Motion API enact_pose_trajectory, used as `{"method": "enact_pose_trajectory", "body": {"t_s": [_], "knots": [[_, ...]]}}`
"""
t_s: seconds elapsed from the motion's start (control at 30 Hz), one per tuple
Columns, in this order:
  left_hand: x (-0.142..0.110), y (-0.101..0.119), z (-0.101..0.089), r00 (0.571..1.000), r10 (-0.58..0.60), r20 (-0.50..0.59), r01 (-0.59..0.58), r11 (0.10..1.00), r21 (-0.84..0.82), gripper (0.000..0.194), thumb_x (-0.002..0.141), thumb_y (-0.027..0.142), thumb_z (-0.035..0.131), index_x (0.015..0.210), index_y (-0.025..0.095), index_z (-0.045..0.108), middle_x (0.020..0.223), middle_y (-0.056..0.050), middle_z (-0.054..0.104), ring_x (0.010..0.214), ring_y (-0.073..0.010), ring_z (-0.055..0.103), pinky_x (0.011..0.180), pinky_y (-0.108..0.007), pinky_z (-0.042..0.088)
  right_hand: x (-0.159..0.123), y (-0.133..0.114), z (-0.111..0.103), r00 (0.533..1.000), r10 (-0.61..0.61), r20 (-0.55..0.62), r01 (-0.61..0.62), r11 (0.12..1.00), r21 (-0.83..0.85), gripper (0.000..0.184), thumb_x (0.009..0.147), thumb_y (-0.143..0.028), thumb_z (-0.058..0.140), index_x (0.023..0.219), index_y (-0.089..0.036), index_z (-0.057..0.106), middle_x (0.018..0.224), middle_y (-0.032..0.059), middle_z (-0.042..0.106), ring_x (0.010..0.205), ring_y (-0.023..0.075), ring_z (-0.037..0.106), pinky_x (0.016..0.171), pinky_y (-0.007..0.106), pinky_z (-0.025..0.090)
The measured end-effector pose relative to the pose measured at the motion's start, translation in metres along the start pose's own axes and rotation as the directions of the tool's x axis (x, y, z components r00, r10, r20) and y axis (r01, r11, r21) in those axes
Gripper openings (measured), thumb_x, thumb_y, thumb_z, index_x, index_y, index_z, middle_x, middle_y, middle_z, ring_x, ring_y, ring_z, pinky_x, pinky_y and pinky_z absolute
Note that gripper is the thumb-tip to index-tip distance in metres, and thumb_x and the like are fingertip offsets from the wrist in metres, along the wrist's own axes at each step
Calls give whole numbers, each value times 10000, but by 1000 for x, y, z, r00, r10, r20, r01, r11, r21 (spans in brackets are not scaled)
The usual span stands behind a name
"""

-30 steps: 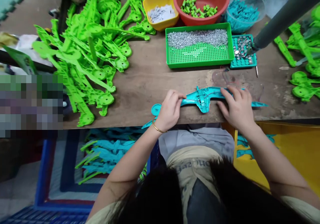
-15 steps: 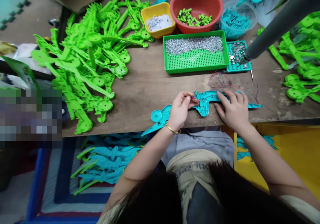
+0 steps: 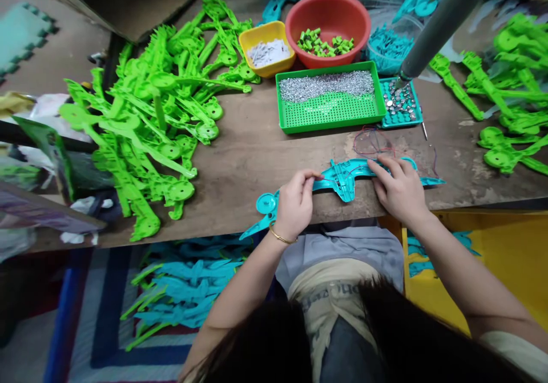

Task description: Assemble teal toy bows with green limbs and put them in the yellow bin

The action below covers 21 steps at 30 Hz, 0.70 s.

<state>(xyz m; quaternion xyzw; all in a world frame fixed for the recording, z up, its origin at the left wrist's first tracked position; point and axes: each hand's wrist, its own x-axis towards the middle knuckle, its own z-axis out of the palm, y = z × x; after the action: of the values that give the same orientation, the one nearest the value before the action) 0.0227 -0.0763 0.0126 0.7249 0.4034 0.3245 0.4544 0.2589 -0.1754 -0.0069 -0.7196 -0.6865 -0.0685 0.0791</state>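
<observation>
A long blue plastic toy shell half (image 3: 346,189) lies at the front of the workbench, its ribbed inside facing up. Thin red and dark wires (image 3: 363,137) trail from it onto the wood. At the shell's left part, my left hand (image 3: 295,205) is closed, thumb and forefinger pinched on what looks like a red wire. My right hand (image 3: 402,192) grips the right part of the shell, fingers over the upper edge and thumb at the lower edge. The round end of the shell (image 3: 266,203) shows left of my left hand.
Bright green shells (image 3: 149,120) are heaped left, more (image 3: 509,115) right. Behind stand a green screw tray (image 3: 329,123), a teal tray (image 3: 402,120), a yellow tub (image 3: 269,70), a red bowl (image 3: 327,6) and a clear tub (image 3: 391,57). A grey pole-like tool (image 3: 445,29) hangs at upper right.
My left hand has slid left along the shell, away from its middle, still pinched. My right hand stays on the right part. The whole view has shifted slightly.
</observation>
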Motion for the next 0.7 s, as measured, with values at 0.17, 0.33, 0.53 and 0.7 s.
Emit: {"method": "enact_pose_trajectory", "body": {"t_s": [0.17,0.33,0.53,0.7], "knots": [[5,0,21,966,-186,178,256,771,-583,198,916,384,586,944,188,601,933,-54,731,921,-174,709,914,-354,561,-1,-3,2,1000,30,-7,-30,1000,2,471,895,-223,476,1359,-237,558,1343,121,599,1161,297,504,924,454,464],[12,0,22,896,-416,158,385,548,-742,187,855,322,660,915,176,559,793,-19,701,791,-147,718,810,-323,599,1,-1,-1,999,20,43,-20,1000,15,448,914,-236,457,1349,-234,565,1341,129,596,1160,299,493,912,450,464],[17,2,24,888,-423,181,415,568,-711,116,879,267,609,926,171,565,754,-8,671,758,-125,698,753,-292,609,8,-15,-31,996,-13,87,15,999,-28,429,904,-210,467,1320,-205,571,1405,152,537,1242,329,447,1030,536,338],[12,-4,29,927,-355,118,338,659,-672,208,881,375,615,965,194,556,866,-7,649,810,-136,694,799,-335,603,26,-47,-34,986,-136,96,112,970,217,280,943,-280,456,1099,-189,670,1133,108,658,1045,248,521,913,401,339]]}}
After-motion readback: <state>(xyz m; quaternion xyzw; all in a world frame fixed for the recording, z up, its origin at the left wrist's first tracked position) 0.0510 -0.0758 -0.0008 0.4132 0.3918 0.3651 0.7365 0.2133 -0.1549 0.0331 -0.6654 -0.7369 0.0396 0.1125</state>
